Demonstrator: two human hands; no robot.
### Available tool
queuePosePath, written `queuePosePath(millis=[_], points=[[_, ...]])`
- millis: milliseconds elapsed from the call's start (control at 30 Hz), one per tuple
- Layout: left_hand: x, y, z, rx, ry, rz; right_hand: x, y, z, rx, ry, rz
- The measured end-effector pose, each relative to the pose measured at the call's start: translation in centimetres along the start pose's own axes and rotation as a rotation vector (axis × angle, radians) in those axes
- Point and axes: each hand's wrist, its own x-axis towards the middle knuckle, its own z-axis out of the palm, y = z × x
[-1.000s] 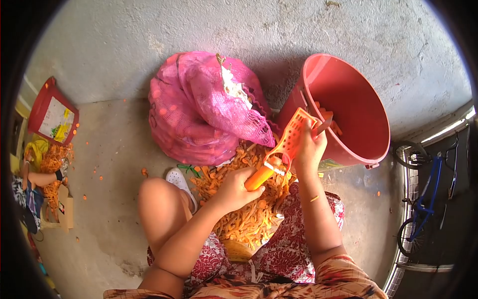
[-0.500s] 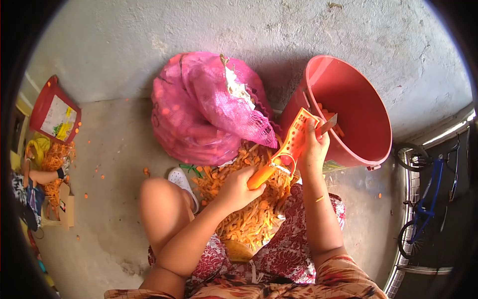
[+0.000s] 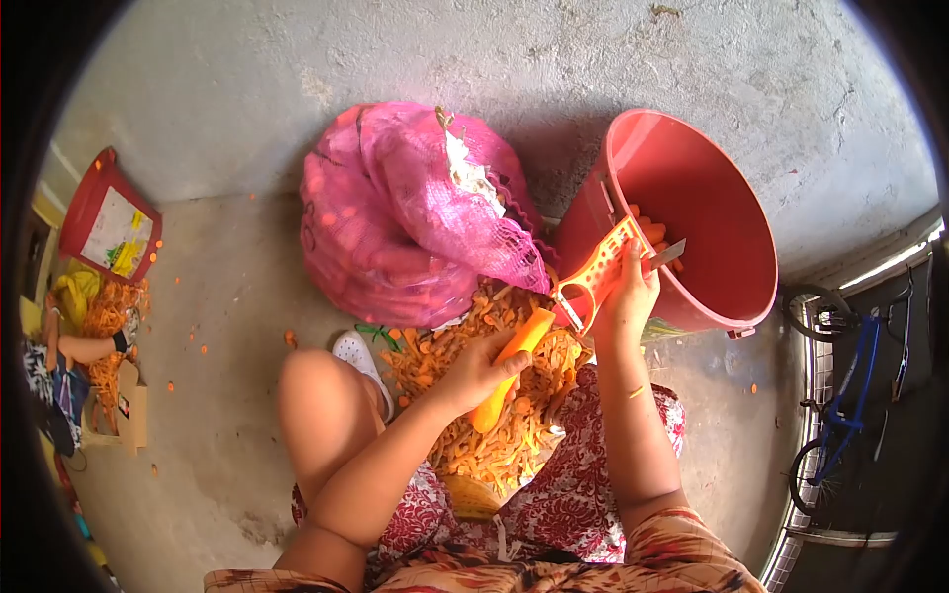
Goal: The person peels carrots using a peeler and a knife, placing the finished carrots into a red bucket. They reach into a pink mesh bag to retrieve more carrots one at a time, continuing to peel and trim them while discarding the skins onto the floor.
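My left hand (image 3: 476,376) is closed around a peeled carrot (image 3: 531,334), held at a slant over a heap of carrot peelings (image 3: 494,450) between my legs. In my right hand (image 3: 629,301) is an orange vegetable peeler (image 3: 596,272) with holes along its handle. A knife (image 3: 668,255) also sticks out of that hand, its blade pointing toward the bucket. The peeler's blade end is just beyond the carrot's upper end, apart from it. Several carrot pieces (image 3: 647,229) lie inside the large red bucket (image 3: 633,158) beside my right hand.
A pink mesh sack (image 3: 395,217) full of carrots stands against the wall. At far left are another person's arm (image 3: 87,348), more peelings (image 3: 104,311), a red bucket (image 3: 84,212) and a cardboard box (image 3: 131,405). A blue bicycle (image 3: 848,405) stands at right.
The carrot has turned more upright in my left hand and now shows at both ends. The peeler has come away from it, moving slightly up and right with the knife.
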Motion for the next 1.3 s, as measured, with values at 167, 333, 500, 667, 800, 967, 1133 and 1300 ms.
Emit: queuePosePath(millis=[167, 333, 500, 667, 800, 967, 1133, 1300], points=[[-0.2, 0.6, 0.2, -0.070, -0.113, -0.037, -1.1, 0.6, -0.2, -0.202, -0.161, -0.108], [-0.9, 1.6, 0.0, -0.090, -0.258, -0.048, 2.1, -0.8, -1.6, -0.166, 0.068, -0.060], [-0.7, 1.3, 0.0, -0.232, -0.154, -0.075, 2.2, -0.2, -2.1, -0.196, -0.041, -0.083], [0.3, 0.6, -0.7, -0.555, 0.299, -0.032, 1.4, 0.6, -1.7, -0.118, -0.096, -0.008], [0.7, -0.2, -3.7, -1.082, 0.525, 0.046, 1.3, 1.3, -2.4, -0.126, -0.093, 0.072], [1.0, 0.6, -5.5, -1.253, 0.547, 0.149, 0.1, 3.0, -2.4, -0.171, -0.157, 0.142], [1.2, 0.4, -5.2, -1.195, 0.590, 0.164, -1.5, 3.5, -1.5, -0.396, -0.221, 0.034], [1.5, 0.3, -4.3, -1.125, 0.657, 0.180, -2.2, 3.9, -0.8, -0.285, -0.234, 0.030]])
